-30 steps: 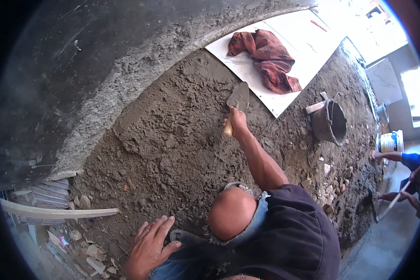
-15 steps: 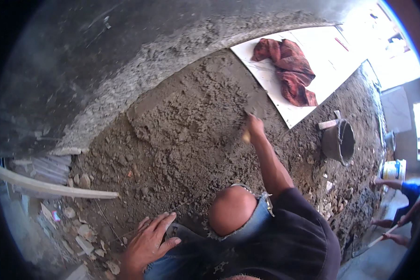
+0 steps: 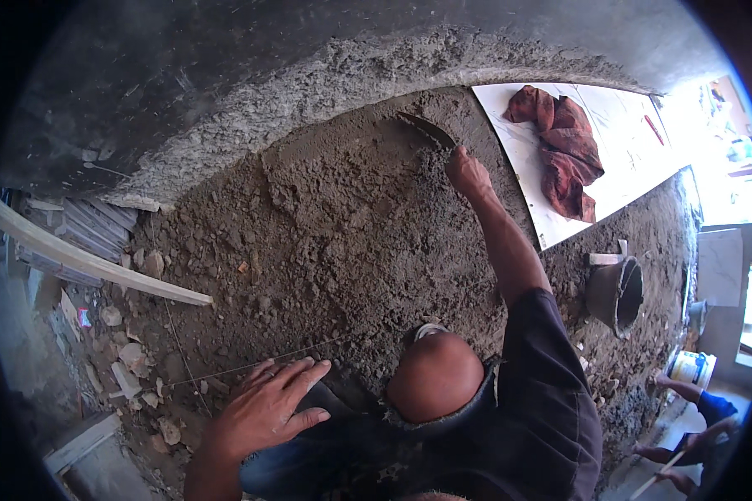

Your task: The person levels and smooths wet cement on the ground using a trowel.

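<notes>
- Head view, right grip point(image 3: 470, 174): wrapped round a trowel point(image 3: 427, 130), handle hidden; blade tilted at the mortar point(image 3: 351, 225), left of the white tile point(image 3: 635, 159).
- Left grip point(image 3: 271, 405): fingers extended, thumb apart, nothing held.
- Cloth point(image 3: 571, 159): red, crumpled, on the tile.
- Risk: smeared or chipped tile edge, should the trowel swing too far right.
</notes>
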`<state>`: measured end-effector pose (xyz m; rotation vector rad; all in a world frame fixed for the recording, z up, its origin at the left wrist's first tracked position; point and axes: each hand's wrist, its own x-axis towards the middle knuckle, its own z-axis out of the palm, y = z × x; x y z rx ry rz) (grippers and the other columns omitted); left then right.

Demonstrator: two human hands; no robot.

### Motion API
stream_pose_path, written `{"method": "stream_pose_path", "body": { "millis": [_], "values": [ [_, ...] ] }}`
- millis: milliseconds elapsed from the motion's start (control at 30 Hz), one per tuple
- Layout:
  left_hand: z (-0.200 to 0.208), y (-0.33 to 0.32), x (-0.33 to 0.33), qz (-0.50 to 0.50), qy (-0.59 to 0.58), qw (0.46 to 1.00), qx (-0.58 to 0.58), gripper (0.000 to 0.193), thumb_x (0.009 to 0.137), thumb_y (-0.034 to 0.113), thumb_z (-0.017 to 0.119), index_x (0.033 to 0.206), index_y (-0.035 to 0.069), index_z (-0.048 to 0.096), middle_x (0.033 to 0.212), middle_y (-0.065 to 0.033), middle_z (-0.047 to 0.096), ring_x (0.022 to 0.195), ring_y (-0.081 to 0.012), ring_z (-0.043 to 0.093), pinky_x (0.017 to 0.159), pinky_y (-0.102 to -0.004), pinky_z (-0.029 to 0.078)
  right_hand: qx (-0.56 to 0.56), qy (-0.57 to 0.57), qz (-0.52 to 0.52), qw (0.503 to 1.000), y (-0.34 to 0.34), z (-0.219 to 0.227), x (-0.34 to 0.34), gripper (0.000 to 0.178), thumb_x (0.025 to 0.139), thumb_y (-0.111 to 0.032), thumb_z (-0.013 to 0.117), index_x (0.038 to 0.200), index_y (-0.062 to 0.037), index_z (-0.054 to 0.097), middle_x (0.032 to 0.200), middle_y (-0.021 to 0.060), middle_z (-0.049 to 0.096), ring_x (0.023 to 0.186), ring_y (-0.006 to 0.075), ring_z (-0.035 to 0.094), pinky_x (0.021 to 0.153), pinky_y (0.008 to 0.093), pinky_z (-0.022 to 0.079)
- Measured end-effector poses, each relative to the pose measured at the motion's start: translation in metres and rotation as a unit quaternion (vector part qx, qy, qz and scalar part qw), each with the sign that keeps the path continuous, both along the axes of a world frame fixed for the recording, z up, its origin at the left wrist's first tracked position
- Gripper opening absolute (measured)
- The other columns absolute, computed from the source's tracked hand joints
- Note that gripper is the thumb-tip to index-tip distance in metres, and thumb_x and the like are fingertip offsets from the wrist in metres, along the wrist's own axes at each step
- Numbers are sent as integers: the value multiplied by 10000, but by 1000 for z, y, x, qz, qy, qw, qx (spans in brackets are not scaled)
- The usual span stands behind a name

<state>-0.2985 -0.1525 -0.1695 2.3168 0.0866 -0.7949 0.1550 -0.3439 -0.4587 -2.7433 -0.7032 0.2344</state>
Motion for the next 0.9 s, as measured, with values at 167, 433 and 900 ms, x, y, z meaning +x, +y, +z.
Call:
{"method": "stream_pose_path", "body": {
  "millis": [167,433,900],
  "values": [
    [11,1,-14,9,8,1000,9,682,900,522,561,1427,119,401,1394,-175,477,1295,-354,449,1109,-507,289,-94,30,174,980,-32,5,-50,230,953,-239,415,1094,-69,479,799,208,641,716,407,655,597,512,527],
    [2,-1,-13,-44,-10,999,-5,695,906,535,539,1446,131,371,1382,-174,482,1288,-346,455,1108,-515,288,-77,56,131,987,-43,21,-76,241,926,-258,503,1096,-88,500,811,164,627,688,337,649,527,474,505],
    [8,-6,-21,-62,-32,997,-13,686,905,535,538,1432,122,390,1383,-161,475,1292,-322,446,1108,-512,283,119,136,218,959,-101,9,-115,207,935,-235,503,1039,-56,517,690,155,612,620,330,636,502,479,480]
  ]
}}
